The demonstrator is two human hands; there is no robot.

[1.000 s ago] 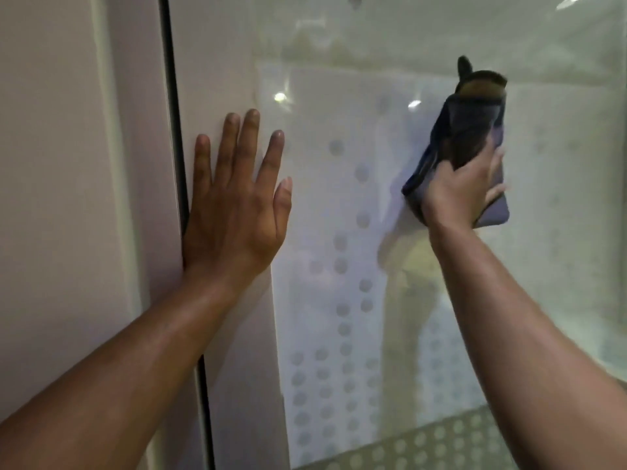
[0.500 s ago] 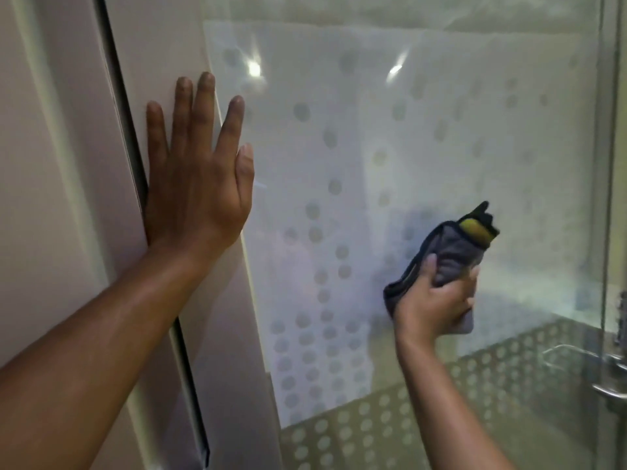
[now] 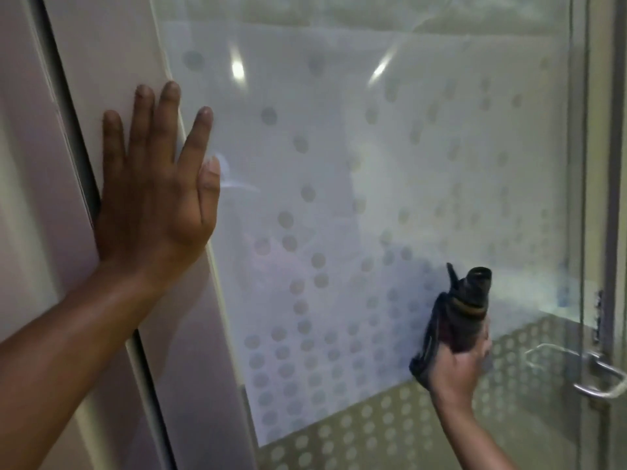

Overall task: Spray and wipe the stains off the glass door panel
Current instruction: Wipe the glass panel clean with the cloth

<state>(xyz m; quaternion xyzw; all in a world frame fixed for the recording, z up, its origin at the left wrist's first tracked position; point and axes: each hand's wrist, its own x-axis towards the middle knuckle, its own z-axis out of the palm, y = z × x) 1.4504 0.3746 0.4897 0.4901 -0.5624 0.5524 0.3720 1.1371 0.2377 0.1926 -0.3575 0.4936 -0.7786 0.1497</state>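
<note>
Dot-frosted glass door panel (image 3: 339, 164), dark bunched cloth (image 3: 454, 320) against it.

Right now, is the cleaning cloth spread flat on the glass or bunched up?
Bunched up. The dark cloth is gathered into a wad gripped by the right hand, its crumpled end sticking up against the glass door panel.

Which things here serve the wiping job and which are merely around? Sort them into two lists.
In use:
- glass door panel, dotted frosting
- dark cloth, bunched in the right hand
- left hand, flat against the door's edge

Merely around:
- metal door handle
- white door frame
</note>
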